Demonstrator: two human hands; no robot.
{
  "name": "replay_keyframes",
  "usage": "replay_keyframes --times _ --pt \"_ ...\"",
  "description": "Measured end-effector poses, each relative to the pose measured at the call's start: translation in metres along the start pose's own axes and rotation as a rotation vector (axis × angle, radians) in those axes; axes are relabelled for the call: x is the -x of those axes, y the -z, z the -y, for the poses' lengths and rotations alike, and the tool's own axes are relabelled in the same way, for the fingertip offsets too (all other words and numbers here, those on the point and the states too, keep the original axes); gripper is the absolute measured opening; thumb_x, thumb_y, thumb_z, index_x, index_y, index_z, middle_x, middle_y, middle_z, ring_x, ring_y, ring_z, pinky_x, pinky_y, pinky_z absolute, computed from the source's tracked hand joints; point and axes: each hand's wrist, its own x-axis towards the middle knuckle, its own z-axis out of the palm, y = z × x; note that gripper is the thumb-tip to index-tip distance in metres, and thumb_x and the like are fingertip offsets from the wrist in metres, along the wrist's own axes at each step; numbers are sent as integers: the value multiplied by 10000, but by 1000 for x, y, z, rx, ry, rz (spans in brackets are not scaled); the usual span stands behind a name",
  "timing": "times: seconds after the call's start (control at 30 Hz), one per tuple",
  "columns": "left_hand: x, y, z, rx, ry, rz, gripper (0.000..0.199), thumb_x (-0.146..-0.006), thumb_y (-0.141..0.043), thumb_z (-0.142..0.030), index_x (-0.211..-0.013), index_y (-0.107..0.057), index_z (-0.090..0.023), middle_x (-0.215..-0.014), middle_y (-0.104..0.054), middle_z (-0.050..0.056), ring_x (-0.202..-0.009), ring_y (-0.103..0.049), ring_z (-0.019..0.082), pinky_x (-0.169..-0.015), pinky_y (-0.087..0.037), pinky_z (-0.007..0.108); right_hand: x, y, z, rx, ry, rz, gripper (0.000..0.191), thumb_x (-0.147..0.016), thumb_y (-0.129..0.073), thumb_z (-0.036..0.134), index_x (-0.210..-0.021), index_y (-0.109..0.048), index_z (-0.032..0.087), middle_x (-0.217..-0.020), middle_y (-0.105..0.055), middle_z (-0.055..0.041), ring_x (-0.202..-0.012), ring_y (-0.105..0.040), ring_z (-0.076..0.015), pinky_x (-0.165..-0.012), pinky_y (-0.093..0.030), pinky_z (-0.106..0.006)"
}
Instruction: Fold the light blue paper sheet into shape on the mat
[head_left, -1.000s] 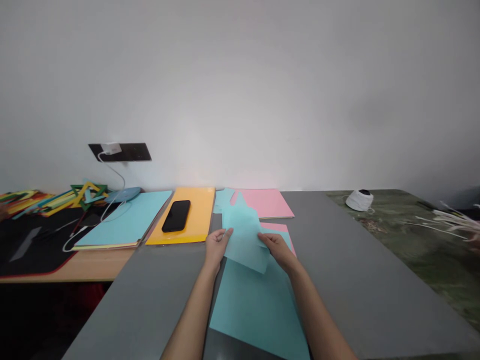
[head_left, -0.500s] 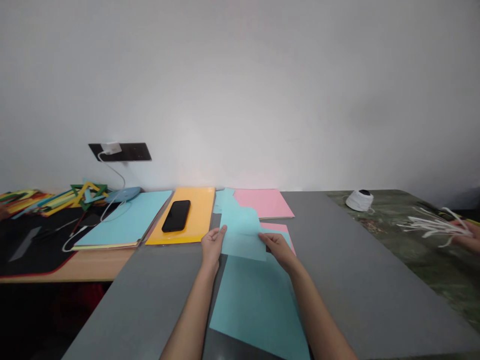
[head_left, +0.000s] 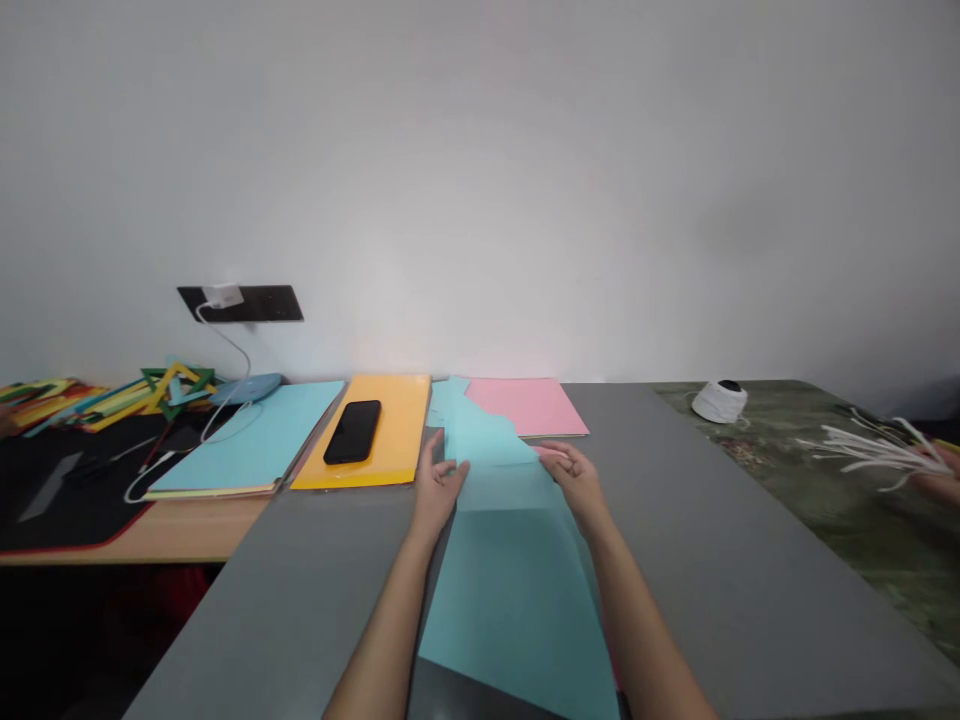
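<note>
A light blue paper piece point(head_left: 491, 480) is pinched between my two hands, above a larger blue sheet point(head_left: 521, 610) on the grey table. My left hand point(head_left: 439, 485) grips its left edge with thumb and forefinger, the other fingers spread. At its right edge, my right hand point(head_left: 574, 480) closes on the paper. Behind it lie more blue pieces point(head_left: 480, 425) with uneven edges, overlapping a pink stack point(head_left: 529, 405). A bit of pink shows beneath my right fingers.
To the left, a black phone point(head_left: 352, 432) rests on a yellow packet point(head_left: 401, 420), beside a blue paper stack point(head_left: 262, 435). At the right, another person's hand point(head_left: 941, 475) holds white strands point(head_left: 877, 452) near a white spool point(head_left: 720, 401).
The paper piece has come lower and flatter over the large sheet. My right hand has shifted right and slightly up; my left hand has moved slightly right. The white strands have shifted a little.
</note>
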Motion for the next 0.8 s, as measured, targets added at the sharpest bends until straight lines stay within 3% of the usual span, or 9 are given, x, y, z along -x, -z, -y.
replay_keyframes --times 0.07,0.13,0.23,0.33,0.4,0.57,0.8 --pt "2 0 -2 -93 -77 51 682 -605 -639 -373 -1217 -381 -218 -626 -575 -32 -379 -375 41 -405 -304 165 1 0 2 -1 36 9 324 -660 -585 404 -904 -604 191 -722 -651 -37 -652 -558 -155 -618 -418 -278" --pt "4 1 -5 -186 -126 150 496 -664 -582 -378 -1126 -496 -221 -698 -599 -4 -394 -377 49 -413 -310 179 2 0 5 19 64 45 266 -685 -564 384 -865 -628 199 -833 -657 -52 -775 -572 -179 -693 -425 -298" --pt "5 1 -9 -273 -160 251 324 -692 -554 -373 -956 -622 -199 -841 -628 37 -521 -483 93 -507 -379 212 3 0 8 36 69 141 234 -678 -583 350 -857 -646 213 -974 -633 -57 -934 -544 -206 -799 -410 -329" --pt "7 1 -12 -205 -104 289 405 -635 -625 -348 -1010 -604 -196 -972 -618 58 -729 -562 164 -634 -430 252 5 0 11 3 57 202 280 -643 -625 336 -897 -639 218 -1023 -617 -61 -984 -528 -220 -851 -394 -358" --pt "8 2 -13 -134 -23 326 505 -595 -662 -336 -1069 -570 -187 -951 -630 66 -779 -573 191 -663 -444 274 6 1 12 -15 49 220 310 -633 -639 335 -919 -632 218 -1037 -611 -64 -995 -524 -224 -858 -396 -366" --pt "8 2 -14 -72 90 385 545 -588 -671 -334 -1094 -553 -167 -863 -657 62 -742 -588 186 -666 -463 291 7 4 15 17 74 317 397 -578 -694 310 -960 -613 238 -1049 -603 -52 -975 -534 -225 -796 -446 -348" --pt "9 1 -17 -10 106 382 539 -597 -669 -319 -1099 -546 -166 -828 -661 54 -669 -588 155 -611 -462 264 9 4 19 147 131 262 281 -593 -682 330 -859 -653 244 -943 -643 -39 -921 -557 -221 -786 -452 -357"
